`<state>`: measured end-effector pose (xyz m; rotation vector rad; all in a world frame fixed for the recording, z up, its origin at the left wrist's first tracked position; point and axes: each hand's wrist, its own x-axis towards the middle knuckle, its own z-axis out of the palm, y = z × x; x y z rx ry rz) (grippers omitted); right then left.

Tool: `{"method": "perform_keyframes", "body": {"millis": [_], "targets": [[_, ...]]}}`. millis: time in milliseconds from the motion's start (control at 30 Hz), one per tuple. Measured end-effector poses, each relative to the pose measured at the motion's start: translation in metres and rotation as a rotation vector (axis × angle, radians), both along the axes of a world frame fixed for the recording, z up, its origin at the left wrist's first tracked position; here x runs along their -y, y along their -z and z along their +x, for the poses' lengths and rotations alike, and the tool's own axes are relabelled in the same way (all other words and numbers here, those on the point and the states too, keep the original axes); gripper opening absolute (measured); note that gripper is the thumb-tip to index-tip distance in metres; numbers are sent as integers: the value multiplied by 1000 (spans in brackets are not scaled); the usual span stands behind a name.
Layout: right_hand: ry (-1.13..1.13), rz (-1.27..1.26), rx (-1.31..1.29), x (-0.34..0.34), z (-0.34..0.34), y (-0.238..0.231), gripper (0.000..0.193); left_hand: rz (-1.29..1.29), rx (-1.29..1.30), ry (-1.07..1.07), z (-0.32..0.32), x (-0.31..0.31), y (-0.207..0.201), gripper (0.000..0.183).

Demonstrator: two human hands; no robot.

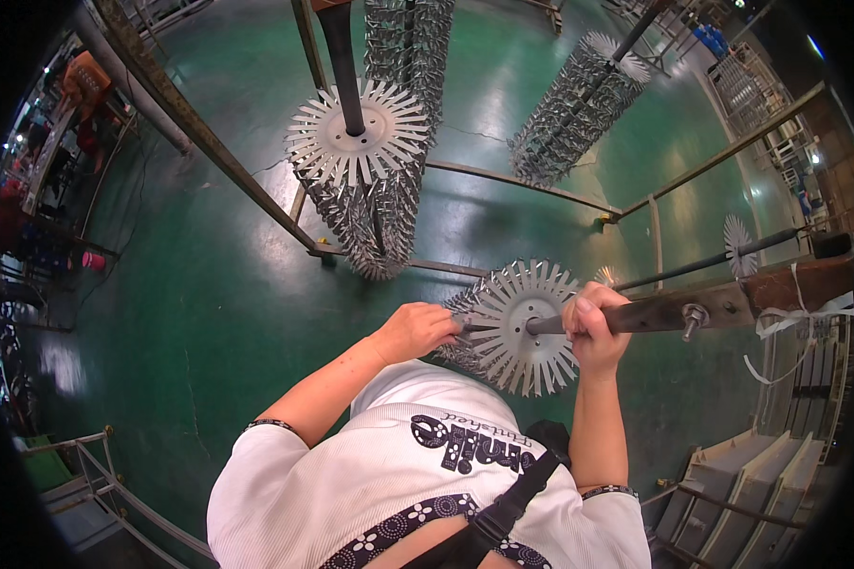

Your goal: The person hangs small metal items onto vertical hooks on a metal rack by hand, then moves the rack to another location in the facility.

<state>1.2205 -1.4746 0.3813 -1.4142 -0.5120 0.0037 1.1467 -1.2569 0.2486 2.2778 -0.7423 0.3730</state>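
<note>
In front of my body hangs a stack of slotted metal discs point(520, 322) with thin radiating fins, threaded on a dark rod. My right hand point(594, 325) is closed around the rod point(547, 326) just above the top disc. On the other side, my left hand point(419, 331) reaches the stack's left rim with its fingers pinched together. A thin dark piece shows at those fingertips, but its kind cannot be made out. The stack's lower part is partly hidden behind the top disc and my left hand.
A flat metal bar with a bolt point(695, 318) extends right from my right hand. Ahead hangs another finned stack point(356, 133), with a further one point(579, 109) at far right. A metal frame point(228, 161) crosses the green floor. Grey panels point(731, 493) stand lower right.
</note>
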Motion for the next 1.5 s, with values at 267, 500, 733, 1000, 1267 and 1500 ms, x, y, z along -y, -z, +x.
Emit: {"method": "perform_keyframes", "body": {"millis": [267,500,733,1000,1267,1500], "targets": [[11,30,-41,-6,-2,-9,28,-43,0,-20,-3,-5,-1,16],[39,71,-48,-6,-9,-12,27,-217,135,-476,16,-45,-41,15],[28,91,-60,-7,-13,-13,27,-330,201,-1007,32,-63,-54,17],[43,152,-104,8,-12,-10,29,-207,184,-1117,50,-49,-47,19],[53,98,-67,37,-5,-6,26,-163,189,-1152,60,-31,-40,22],[95,145,-103,62,2,-6,30,-208,235,-1201,80,-9,-38,22]]}}
